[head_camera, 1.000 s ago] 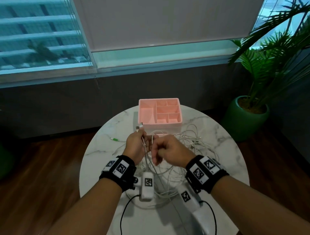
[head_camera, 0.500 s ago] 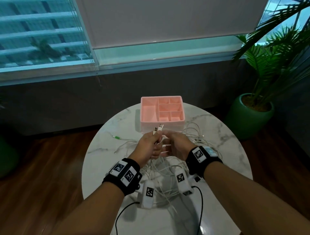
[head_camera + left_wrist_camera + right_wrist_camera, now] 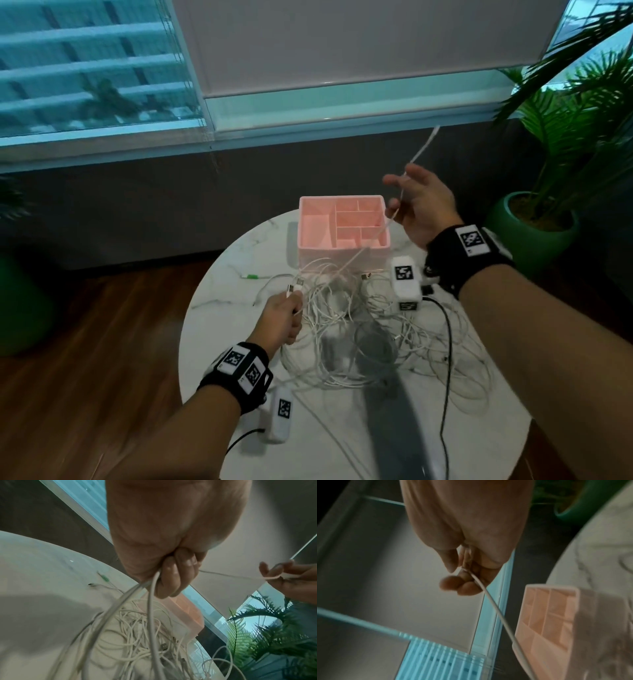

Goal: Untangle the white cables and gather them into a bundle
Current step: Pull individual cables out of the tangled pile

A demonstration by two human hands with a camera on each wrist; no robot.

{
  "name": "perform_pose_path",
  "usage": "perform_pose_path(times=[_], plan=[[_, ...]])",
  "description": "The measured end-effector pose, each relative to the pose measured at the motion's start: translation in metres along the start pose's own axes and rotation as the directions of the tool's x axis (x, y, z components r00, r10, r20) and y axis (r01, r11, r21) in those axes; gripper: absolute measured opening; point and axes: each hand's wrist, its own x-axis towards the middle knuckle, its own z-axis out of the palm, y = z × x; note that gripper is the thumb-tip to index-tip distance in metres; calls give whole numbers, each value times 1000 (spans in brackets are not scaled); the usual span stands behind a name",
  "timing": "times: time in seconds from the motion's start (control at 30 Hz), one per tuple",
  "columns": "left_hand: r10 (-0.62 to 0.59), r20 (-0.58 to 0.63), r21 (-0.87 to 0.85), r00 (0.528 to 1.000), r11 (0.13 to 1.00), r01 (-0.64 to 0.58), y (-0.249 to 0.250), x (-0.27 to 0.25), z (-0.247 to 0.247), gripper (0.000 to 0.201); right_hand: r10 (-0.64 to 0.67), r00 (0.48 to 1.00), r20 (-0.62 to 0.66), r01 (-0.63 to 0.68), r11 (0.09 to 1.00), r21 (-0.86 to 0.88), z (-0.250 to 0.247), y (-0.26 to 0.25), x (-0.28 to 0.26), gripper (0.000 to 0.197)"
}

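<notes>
Left hand (image 3: 281, 317) low over the table (image 3: 219, 342), grip clamped on several white cables (image 3: 346, 335), plug ends poking out above the fist; probably an anchor, so strands already sorted stay together while the rest get worked. Right hand (image 3: 423, 205) raised high and to the right, beyond the pink organizer box (image 3: 342, 222), thumb and fingers lightly pinched on a single cable (image 3: 373, 240) with the remaining fingers spread; free end sticking up past the hand. Single cable taut from the pile up to that pinch, seemingly drawn out lengthwise to slip it clear of the loops. Bulk of cables lying tangled on the table just in front of the box, between the two hands; bundle hardly begun, judging by the spread. Green-tipped plug (image 3: 251, 276) off to the left of the pile. Head view: whole layout, height gap between hands. Left wrist view: fingers (image 3: 173, 577) curled round at least three strands, not countable from above. Right wrist view: cable leaving the fingertips (image 3: 464, 586), passing beside the box rim; blurred, exact pinch hard to read.
</notes>
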Motion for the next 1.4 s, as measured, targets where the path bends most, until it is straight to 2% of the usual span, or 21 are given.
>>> perform_pose_path(times=[0.07, 0.23, 0.37, 0.47, 0.53, 0.57, 0.63, 0.73, 0.8, 0.83, 0.9, 0.97, 1.0, 1.07, 1.13, 1.2, 1.23, 1.4], plan=[[1, -25, -12, 1000, 1000, -1, -1, 1, -2, 38, -20, 998, 54, 26, 993, -111, -2, -7, 2, 33], [28, -62, -29, 998, 999, -30, 3, 4, 0, 36, -18, 994, 109, 35, 987, -158, -9, -13, -2, 32], [83, -115, -31, 990, 996, -87, 9, 3, 0, 31, -29, 998, -52, 17, 978, -207, -43, -11, 4, 31], [114, -128, -124, 985, 984, -130, 18, 1, 1, 27, -36, 963, -266, -59, 939, -339, -85, -4, 12, 29], [129, -122, -179, 984, 972, -149, 25, 1, 0, 26, -89, 906, -415, -130, 872, -472, -124, -2, 12, 26], [138, -126, -198, 982, 967, -161, 27, 1, -2, 27, -117, 882, -456, -170, 823, -541, -147, 1, 13, 32], [156, -137, -236, 978, 954, -185, 33, 1, -4, 28, -111, 880, -462, -278, 669, -689, -187, 5, 9, 45], [174, -129, -280, 976, 938, -204, 41, 1, -2, 26, -102, 845, -525, -431, 451, -781, -223, 8, -10, 36], [187, -91, -331, 978, 921, -206, 46, 0, 4, 24, -133, 839, -528, -459, 351, -816, -225, 15, -17, 39], [193, -66, -351, 979, 914, -204, 48, -1, 7, 24, -161, 852, -498, -428, 332, -841, -220, 19, -18, 42], [202, -17, -374, 979, 907, -194, 52, -2, 17, 23, -167, 935, -311, -238, 354, -905, -191, 29, -23, 40], [213, 30, -387, 977, 903, -185, 55, -3, 29, 24, -93, 995, -44, 6, 473, -881, -149, 45, -34, 27], [216, 51, -397, 975, 900, -179, 57, -3, 34, 25, -29, 997, 77, 81, 524, -848, -125, 51, -43, 20], [221, 78, -418, 972, 892, -169, 61, -2, 43, 28, 157, 950, 269, 125, 598, -791, -81, 69, -63, 14], [230, 75, -437, 970, 882, -175, 65, -1, 50, 29, 333, 853, 401, 148, 582, -800, -47, 87, -85, 22], [239, 54, -443, 969, 876, -192, 70, -1, 50, 29, 465, 752, 467, 137, 583, -801, -25, 103, -101, 30], [239, 41, -442, 970, 875, -197, 72, -1, 49, 29, 499, 725, 476, 110, 598, -794, -20, 110, -106, 33], [192, -26, -498, 981, 848, -179, 73, 3, 22, 30, 521, 697, 492, 94, 614, -784, -30, 117, -104, 28]])
